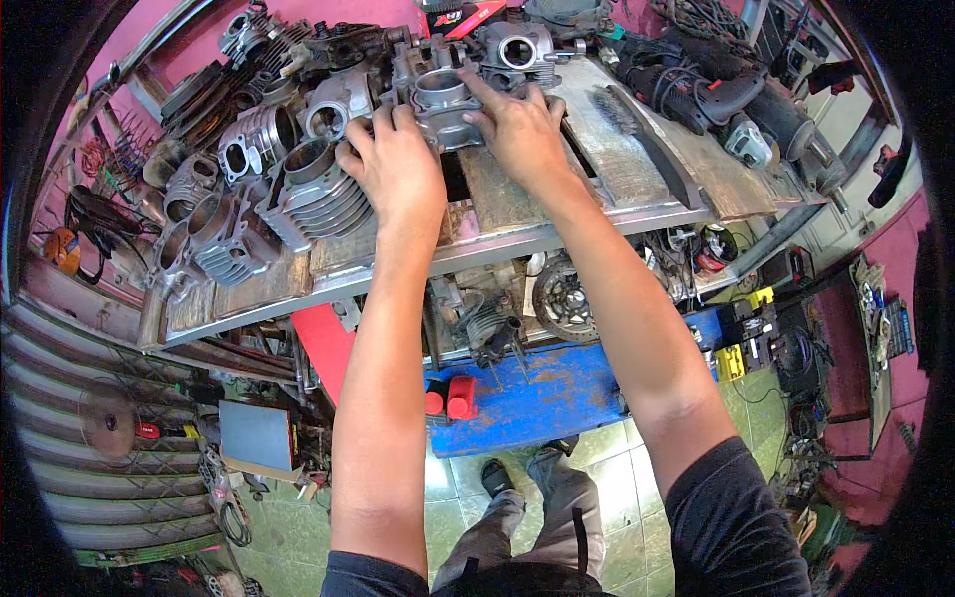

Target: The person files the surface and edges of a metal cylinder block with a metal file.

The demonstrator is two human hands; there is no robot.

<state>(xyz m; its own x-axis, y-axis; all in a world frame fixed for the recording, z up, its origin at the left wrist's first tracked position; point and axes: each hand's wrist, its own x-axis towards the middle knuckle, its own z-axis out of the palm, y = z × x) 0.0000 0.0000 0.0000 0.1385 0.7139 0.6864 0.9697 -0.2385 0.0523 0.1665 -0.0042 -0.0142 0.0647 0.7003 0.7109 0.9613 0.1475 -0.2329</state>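
Both my hands rest on a grey finned engine cylinder (445, 98) that sits near the back of a worn wooden workbench (517, 214). My left hand (393, 164) grips its left side, fingers curled over the edge. From the right, my right hand (517, 129) holds the same cylinder, the index finger stretched along its top rim. The round bore of the cylinder shows between the two hands.
Several more finned cylinders (308, 189) crowd the bench's left half. Power tools, among them an angle grinder (741, 109), lie at the right, with a wire brush (619, 107) beside them. Under the bench are a sprocket (563, 298), a blue stand (537, 393) and red parts.
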